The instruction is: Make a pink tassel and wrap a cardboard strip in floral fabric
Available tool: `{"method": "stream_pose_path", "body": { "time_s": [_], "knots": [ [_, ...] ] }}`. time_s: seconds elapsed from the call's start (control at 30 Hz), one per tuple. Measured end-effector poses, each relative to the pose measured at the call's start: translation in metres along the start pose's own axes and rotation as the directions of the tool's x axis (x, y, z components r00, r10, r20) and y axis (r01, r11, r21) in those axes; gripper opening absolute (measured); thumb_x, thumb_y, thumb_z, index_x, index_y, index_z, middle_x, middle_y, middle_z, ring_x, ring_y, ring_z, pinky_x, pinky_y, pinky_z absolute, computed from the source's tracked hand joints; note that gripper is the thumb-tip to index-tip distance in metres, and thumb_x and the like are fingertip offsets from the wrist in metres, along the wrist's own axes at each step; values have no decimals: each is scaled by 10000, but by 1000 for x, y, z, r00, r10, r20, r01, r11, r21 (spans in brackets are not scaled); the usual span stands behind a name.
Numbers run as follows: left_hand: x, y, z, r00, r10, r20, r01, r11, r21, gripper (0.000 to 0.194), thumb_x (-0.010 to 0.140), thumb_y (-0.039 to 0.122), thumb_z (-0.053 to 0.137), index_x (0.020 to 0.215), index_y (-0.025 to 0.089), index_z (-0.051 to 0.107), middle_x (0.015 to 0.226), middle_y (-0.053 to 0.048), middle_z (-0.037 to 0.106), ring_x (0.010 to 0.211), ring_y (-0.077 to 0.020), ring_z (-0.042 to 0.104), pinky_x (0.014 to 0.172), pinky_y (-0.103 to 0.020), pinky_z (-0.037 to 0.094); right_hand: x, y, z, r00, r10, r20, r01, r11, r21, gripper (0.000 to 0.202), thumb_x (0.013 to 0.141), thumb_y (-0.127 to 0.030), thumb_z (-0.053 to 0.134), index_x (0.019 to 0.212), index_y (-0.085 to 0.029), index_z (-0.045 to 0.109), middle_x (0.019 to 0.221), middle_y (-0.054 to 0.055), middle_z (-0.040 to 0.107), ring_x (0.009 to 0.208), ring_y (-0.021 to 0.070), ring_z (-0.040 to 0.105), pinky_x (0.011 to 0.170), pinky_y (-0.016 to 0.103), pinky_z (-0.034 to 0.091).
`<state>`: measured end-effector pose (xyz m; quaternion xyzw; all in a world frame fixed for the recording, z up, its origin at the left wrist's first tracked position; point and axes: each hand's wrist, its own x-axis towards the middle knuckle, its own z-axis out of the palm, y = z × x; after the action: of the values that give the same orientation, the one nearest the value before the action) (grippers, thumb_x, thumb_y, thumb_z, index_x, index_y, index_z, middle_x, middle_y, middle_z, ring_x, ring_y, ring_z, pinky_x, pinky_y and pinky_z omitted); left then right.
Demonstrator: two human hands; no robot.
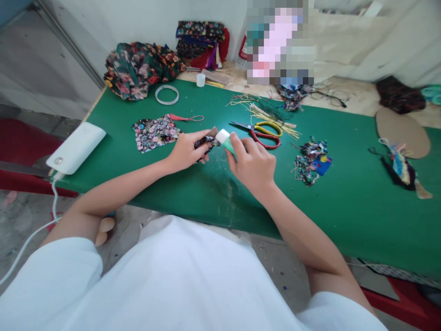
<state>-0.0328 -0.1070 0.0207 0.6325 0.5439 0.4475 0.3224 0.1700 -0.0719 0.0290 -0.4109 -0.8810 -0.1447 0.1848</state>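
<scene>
My left hand (188, 149) is closed round a small dark patterned fabric piece (206, 141) with a brown edge at its top. Close against it, my right hand (253, 163) grips a glue stick (227, 141) with a green body, its white end pointing at the fabric. Left of my left hand lies a flat floral cloth piece (151, 134), and a red loop of cord (186, 118) is beside it. Scissors (260, 132) with one yellow and one red handle rest just beyond my right hand. Part of the held fabric is hidden by my fingers.
A white power bank (76, 148) with a cable sits at the left edge. Behind are bunched floral fabric (138, 69), a clear ring (167, 94) and a white cap (200, 80). Cords (272, 115), fabric scraps (312, 163) and a cardboard oval (403, 133) lie rightward.
</scene>
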Motion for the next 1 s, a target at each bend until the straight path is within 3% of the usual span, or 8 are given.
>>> {"method": "stream_pose_path", "body": {
  "time_s": [0.17,0.33,0.63,0.83,1.0],
  "knots": [
    [3,-1,-2,998,-45,-42,44,999,-18,420,894,211,567,1297,129,651,605,17,721,504,-123,684,547,-218,588,2,6,1,1000,20,8,-20,999,27,416,985,-368,416,1316,-222,621,1005,111,709,803,196,596,596,299,304],
    [2,-1,0,999,0,-38,1,999,38,374,894,194,575,1248,135,678,633,14,728,517,-118,692,537,-202,584,0,4,0,998,-17,-59,18,1000,2,402,996,-360,422,1324,-246,625,1012,92,720,793,181,594,603,299,310],
    [1,-6,1,997,80,-6,-79,986,146,392,888,165,547,1257,126,672,772,-26,767,527,-98,684,550,-191,580,2,8,2,997,-2,-79,2,1000,-8,399,995,-374,425,1316,-259,634,1012,86,724,832,194,607,620,297,342],
    [2,-8,1,999,40,8,-40,996,84,417,867,126,538,1266,126,660,677,-3,740,514,-117,685,542,-210,587,5,16,2,992,47,-114,-42,998,46,408,986,-396,433,1309,-253,638,1046,106,707,896,221,611,696,312,426],
    [1,-2,3,999,13,30,-14,1000,20,462,836,91,527,1275,138,663,634,16,727,517,-113,691,541,-194,586,4,11,3,996,-7,-88,9,1000,28,378,994,-380,445,1304,-290,642,1048,85,712,852,199,588,666,305,387]
  ]
}}
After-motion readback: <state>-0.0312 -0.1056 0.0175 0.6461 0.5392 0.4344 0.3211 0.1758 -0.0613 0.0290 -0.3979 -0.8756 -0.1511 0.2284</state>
